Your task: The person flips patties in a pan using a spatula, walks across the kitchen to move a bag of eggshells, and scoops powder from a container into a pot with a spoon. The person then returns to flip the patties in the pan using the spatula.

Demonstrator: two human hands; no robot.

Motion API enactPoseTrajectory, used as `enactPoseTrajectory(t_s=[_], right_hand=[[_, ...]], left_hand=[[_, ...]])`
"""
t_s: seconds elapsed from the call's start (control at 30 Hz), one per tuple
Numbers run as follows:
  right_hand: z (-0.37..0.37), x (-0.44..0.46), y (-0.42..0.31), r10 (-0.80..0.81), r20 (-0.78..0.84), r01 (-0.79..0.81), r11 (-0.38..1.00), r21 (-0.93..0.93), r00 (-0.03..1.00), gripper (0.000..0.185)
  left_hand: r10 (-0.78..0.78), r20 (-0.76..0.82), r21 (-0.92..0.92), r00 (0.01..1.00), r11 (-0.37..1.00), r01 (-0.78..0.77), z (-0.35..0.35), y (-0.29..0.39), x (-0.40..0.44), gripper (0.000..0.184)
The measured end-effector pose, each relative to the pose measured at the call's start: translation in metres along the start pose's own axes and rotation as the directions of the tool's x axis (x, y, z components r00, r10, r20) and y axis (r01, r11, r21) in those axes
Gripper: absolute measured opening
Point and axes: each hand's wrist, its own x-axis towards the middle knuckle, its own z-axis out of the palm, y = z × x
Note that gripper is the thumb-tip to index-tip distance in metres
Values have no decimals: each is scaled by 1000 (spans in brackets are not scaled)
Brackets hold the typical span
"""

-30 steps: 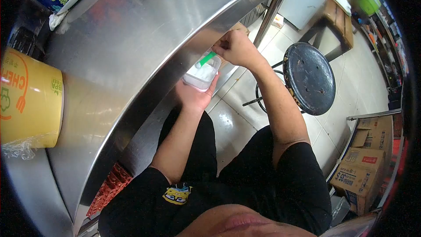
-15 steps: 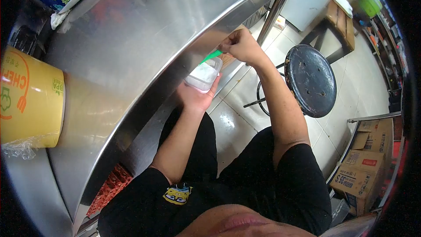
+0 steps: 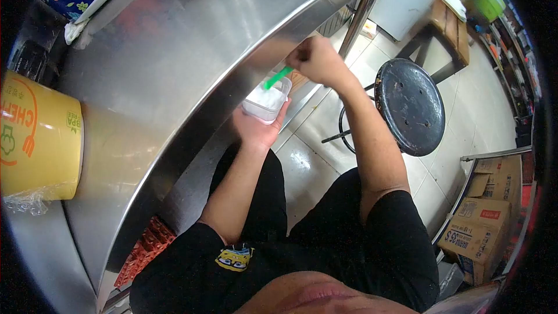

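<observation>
R fingers (image 3: 299, 58) grip green utensil (image 3: 278, 78) in clear tub (image 3: 268, 98), L hand (image 3: 260, 130) under.

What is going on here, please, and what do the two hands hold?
A person's left hand holds a small tub from below, beside a metal table. The right hand grips a green utensil, its lower end at the tub's white contents. Whether it touches them is unclear.
</observation>
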Motion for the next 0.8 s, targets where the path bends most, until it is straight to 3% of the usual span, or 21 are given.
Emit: enactPoseTrajectory(t_s=[0.03, 0.17, 0.43, 0.5, 0.53, 0.57, 0.67, 0.8], right_hand=[[8, -1, 1, -97, 104, 94, 995, 32, 990, 20], [34, -6, -2, -75, 217, 81, 997, -18, 973, 15], [13, -2, -6, 72, 169, -113, 961, 250, 983, 17], [-5, -2, -17, 272, 100, -290, 915, 282, 957, 25], [-4, 5, -4, 294, 40, -294, 922, 251, 955, 26], [1, 10, 12, 293, 38, -293, 923, 251, 955, 26], [6, 13, 25, 133, -378, -136, 991, 19, 916, 26], [1, 10, 14, 133, -327, -137, 990, 11, 936, 25]], left_hand=[[-1, -1, -1, 1000, 1000, 1, 2, -1, 0, 71], [22, 35, -19, 999, 1000, -21, 5, -3, -4, 72], [46, 42, -40, 998, 998, -44, 2, 1, 0, 70], [47, 38, -5, 998, 999, -47, -1, 3, 1, 69], [47, 41, -4, 998, 999, -47, 0, 3, 1, 69], [71, 26, -11, 997, 997, -71, 0, 2, 0, 68], [93, -1, -25, 996, 995, -93, 2, 0, 0, 68], [83, 5, -43, 997, 996, -83, 0, 2, -1, 68]])
